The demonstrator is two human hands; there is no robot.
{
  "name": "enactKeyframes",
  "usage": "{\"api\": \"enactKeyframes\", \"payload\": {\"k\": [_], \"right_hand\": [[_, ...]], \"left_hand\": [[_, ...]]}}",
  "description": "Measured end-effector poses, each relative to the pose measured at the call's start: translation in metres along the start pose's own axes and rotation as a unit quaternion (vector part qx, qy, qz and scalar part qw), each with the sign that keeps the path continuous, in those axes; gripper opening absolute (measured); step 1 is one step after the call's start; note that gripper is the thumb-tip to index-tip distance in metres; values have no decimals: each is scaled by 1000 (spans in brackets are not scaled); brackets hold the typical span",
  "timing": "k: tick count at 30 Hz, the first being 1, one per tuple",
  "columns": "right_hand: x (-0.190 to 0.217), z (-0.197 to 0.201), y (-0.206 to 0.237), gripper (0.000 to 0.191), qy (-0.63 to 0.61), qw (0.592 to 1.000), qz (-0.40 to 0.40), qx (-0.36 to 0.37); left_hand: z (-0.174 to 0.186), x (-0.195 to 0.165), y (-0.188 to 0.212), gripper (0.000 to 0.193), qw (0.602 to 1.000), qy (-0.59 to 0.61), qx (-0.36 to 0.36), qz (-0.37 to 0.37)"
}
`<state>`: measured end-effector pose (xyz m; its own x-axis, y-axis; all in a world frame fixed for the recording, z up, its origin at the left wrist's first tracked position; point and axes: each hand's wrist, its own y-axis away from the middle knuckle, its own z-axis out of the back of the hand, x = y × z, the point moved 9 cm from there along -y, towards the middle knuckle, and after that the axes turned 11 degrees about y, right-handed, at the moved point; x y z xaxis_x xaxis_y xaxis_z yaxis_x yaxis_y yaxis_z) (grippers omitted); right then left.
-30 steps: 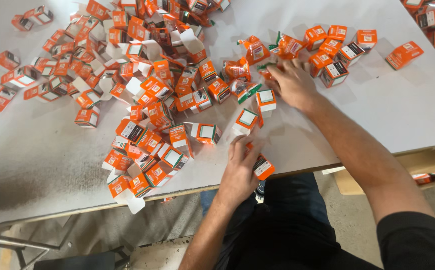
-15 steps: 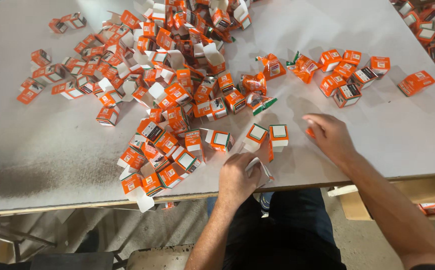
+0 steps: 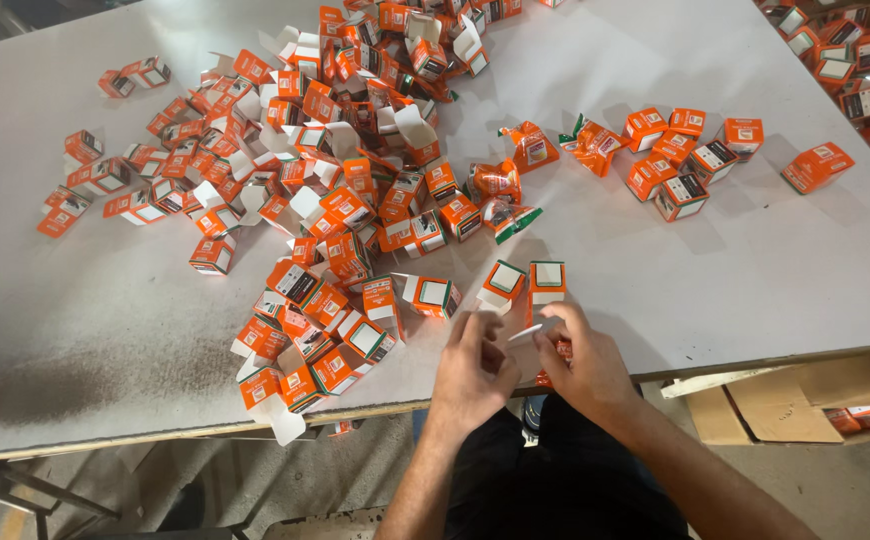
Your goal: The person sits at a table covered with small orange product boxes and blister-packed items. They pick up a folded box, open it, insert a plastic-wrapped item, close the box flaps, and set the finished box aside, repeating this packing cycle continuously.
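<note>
My left hand [image 3: 475,368] and my right hand [image 3: 583,362] meet at the table's near edge, both gripping one small orange carton [image 3: 553,350] with a white flap sticking out between the fingers. Most of that carton is hidden by my right hand. Just beyond my fingers two orange cartons with white tops [image 3: 527,282] stand upright. A big scattered heap of small orange and white cartons [image 3: 345,190] spreads over the table to the left and far side, many with open white flaps.
The white table [image 3: 75,330] is smudged dark near its left front. A small group of shut orange cartons [image 3: 690,160] lies at the right, more cartons [image 3: 855,70] at the far right corner. A cardboard box [image 3: 785,400] sits below the table edge at right.
My right hand pulled back from the far cartons to the near edge and joined my left hand on the carton. The view shifted slightly.
</note>
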<state>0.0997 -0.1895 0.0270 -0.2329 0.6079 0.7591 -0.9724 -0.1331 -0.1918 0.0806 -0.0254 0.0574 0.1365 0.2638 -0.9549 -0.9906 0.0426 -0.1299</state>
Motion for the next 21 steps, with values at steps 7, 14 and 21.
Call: {"api": "enactKeyframes", "payload": {"k": [7,14,21], "right_hand": [[-3,-14,-4,21,87,994,63,17],[5,-9,-9,33,178,977,111,-46],[-28,25,38,54,114,982,136,-64]], "left_hand": [[11,15,31,19,994,1,-70,-84],[-7,-9,27,50,944,-210,4,-253],[-10,6,17,55,955,-202,-26,-215]]}}
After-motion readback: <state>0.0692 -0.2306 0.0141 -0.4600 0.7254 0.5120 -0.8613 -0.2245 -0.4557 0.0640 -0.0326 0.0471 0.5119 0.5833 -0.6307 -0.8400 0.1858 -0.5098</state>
